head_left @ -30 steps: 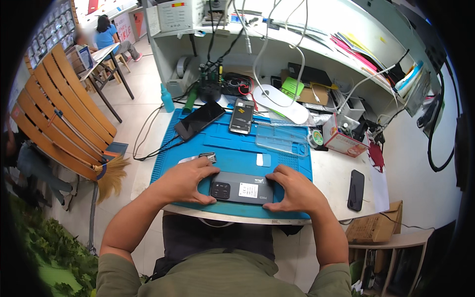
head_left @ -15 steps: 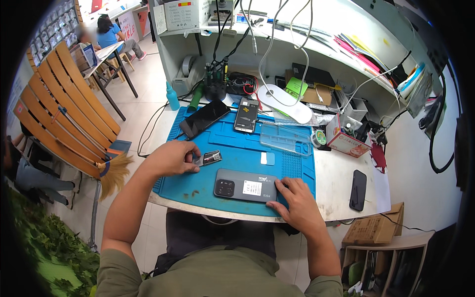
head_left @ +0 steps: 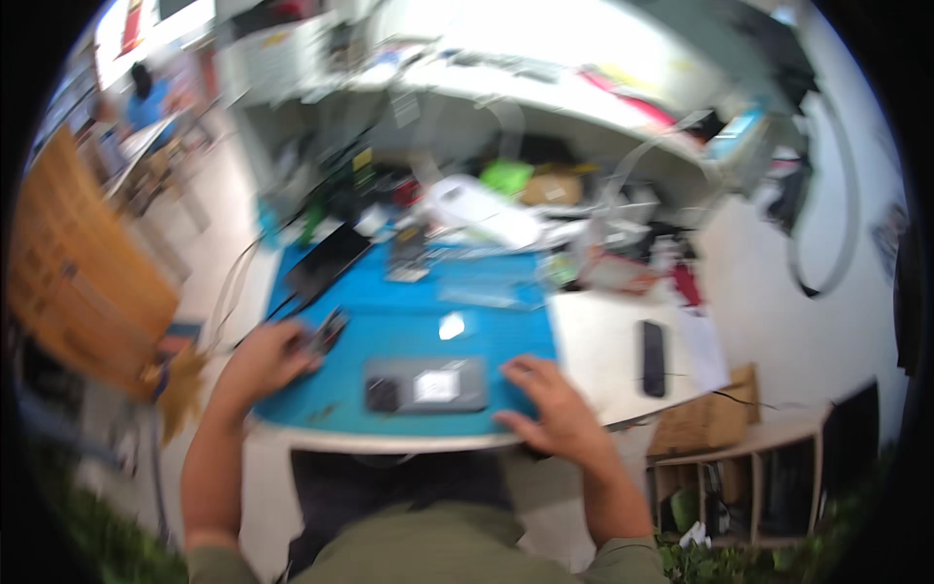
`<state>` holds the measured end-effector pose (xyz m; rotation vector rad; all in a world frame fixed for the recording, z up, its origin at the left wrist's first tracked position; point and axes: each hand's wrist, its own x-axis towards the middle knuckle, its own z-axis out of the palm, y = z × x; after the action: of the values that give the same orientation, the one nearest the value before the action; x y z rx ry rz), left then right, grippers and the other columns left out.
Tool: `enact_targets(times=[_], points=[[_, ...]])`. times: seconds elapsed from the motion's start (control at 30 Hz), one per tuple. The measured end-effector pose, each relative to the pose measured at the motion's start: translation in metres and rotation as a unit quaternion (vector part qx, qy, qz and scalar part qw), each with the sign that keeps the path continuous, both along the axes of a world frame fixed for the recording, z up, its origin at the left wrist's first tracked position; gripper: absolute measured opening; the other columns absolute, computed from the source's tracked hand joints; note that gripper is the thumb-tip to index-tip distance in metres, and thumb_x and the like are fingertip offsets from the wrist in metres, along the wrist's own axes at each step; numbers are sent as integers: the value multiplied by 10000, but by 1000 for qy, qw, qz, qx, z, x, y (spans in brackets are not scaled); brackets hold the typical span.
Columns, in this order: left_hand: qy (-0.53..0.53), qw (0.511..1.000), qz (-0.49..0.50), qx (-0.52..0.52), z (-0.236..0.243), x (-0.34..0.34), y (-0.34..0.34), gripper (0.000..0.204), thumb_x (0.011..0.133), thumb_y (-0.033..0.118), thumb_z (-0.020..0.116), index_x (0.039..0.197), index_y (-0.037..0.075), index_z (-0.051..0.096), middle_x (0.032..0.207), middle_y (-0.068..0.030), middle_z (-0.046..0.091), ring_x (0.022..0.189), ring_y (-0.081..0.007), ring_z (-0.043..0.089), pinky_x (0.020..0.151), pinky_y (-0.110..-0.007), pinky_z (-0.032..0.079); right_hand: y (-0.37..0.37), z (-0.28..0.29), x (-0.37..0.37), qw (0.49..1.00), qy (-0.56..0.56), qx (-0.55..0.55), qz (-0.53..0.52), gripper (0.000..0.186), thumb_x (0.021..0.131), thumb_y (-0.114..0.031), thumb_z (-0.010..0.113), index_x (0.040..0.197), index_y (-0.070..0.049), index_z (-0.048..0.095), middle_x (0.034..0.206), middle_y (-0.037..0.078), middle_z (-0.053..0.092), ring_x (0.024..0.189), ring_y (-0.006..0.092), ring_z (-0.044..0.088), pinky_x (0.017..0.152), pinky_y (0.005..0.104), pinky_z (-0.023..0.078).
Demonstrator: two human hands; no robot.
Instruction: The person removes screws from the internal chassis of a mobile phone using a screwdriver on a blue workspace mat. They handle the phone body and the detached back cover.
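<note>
My left hand [head_left: 268, 365] is over the left side of the blue work mat [head_left: 389, 321], its fingers closed on a small dark flat part [head_left: 333, 331]. Motion blur hides that part's details. A grey smartphone [head_left: 472, 384] lies back up near the mat's front edge, with a white label and a dark camera block. Just past its right end is my right hand [head_left: 550, 404], thumb and fingers apart, holding nothing. A small pale square piece [head_left: 451, 325] rests behind the phone. Farther back are a black smartphone [head_left: 329, 263] and another phone-sized device [head_left: 409, 251].
A clear plastic case [head_left: 491, 292] and a long white device [head_left: 486, 209] lie toward the back. To the right sit a dark phone [head_left: 653, 360] and a small red-and-white box [head_left: 623, 273]. A brown carton [head_left: 705, 419] stands on a low shelf; cables hang behind.
The whole view has shifted and blurred. My right hand has come off the grey smartphone and is now slightly apart from it. The left hand still pinches the small dark part, now tilted more steeply.
</note>
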<state>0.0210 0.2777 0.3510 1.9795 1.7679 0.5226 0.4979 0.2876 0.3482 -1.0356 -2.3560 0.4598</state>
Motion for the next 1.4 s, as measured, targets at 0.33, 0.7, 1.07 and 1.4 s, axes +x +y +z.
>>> enact_targets(times=[0.33, 0.7, 1.07, 1.4], points=[[-229, 956, 158, 89, -26, 12, -27, 383, 949, 172, 931, 1188, -64, 746, 911, -41, 675, 698, -72, 627, 637, -236, 504, 104, 153, 147, 871, 369, 274, -174, 337, 1063, 36, 707, 1398, 42, 672, 1258, 98, 742, 978, 147, 734, 943, 306, 621], [-302, 935, 168, 76, -46, -10, -30, 251, 1007, 167, 872, 1099, -14, 726, 911, -40, 709, 724, -64, 620, 648, -226, 478, 257, 359, 272, 700, 634, 259, -203, 261, 1081, -119, 711, 1186, 118, 681, 1116, 180, 705, 1002, 317, 769, 872, 439, 722], [-28, 995, 93, 30, 10, 26, -15, 604, 785, 368, 1037, 1260, 57, 831, 1103, -100, 719, 897, -275, 721, 813, -384, 592, 97, 125, 49, 975, 126, 182, 12, 363, 922, -77, 872, 1248, 26, 749, 1204, 169, 781, 1101, 303, 755, 1037, 432, 581], [39, 995, 46, -74, 30, 22, 8, 383, 866, 227, 989, 1135, 19, 814, 957, -68, 746, 853, -224, 704, 811, -372, 583, 34, 16, -50, 986, -118, 0, 119, 806, 902, -380, 934, 1511, 49, 627, 1508, 227, 645, 1389, 432, 582, 1175, 506, 489]])
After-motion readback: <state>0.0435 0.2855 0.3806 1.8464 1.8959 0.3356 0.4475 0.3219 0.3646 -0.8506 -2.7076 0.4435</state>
